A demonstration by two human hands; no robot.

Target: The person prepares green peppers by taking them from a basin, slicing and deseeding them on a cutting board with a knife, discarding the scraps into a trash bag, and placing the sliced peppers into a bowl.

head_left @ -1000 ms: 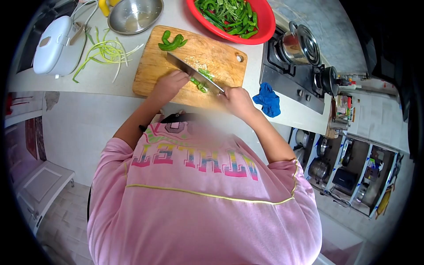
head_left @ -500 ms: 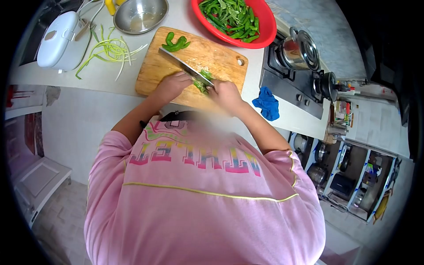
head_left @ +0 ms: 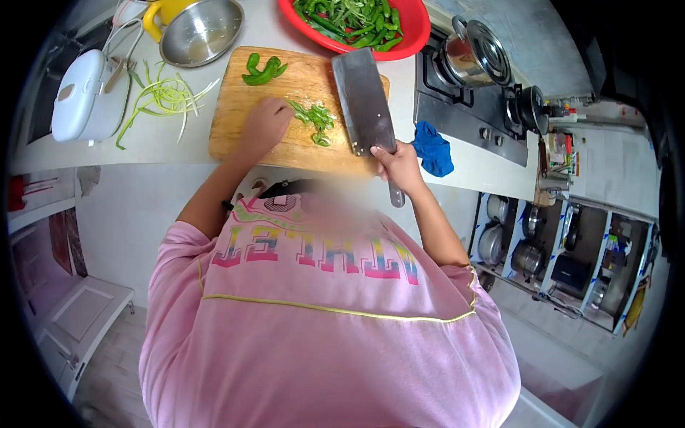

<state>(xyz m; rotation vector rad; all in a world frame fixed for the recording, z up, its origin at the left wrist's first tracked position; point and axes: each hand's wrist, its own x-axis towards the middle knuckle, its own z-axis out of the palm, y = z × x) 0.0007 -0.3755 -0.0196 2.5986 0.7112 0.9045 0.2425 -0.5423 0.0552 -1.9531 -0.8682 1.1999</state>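
My right hand is wrapped round the handle of a cleaver. Its broad blade lies face up over the right part of a wooden cutting board, apart from the cut pieces. Sliced green peppers lie in a loose pile mid-board. At the left edge of that pile, my left hand is closed with its fingers curled; whether anything is in them is hidden. Several whole green peppers rest near the board's far left corner.
Beyond the board stands a red basin of green peppers. A steel bowl, scallions and a white lidded container are to the left. Rightward are a blue cloth and a stove with a steel pot.
My right hand has lifted the cleaver off the pepper pieces and swung it to the right, blade turned flat. My left hand has shifted slightly left, and the cut pieces are now uncovered.
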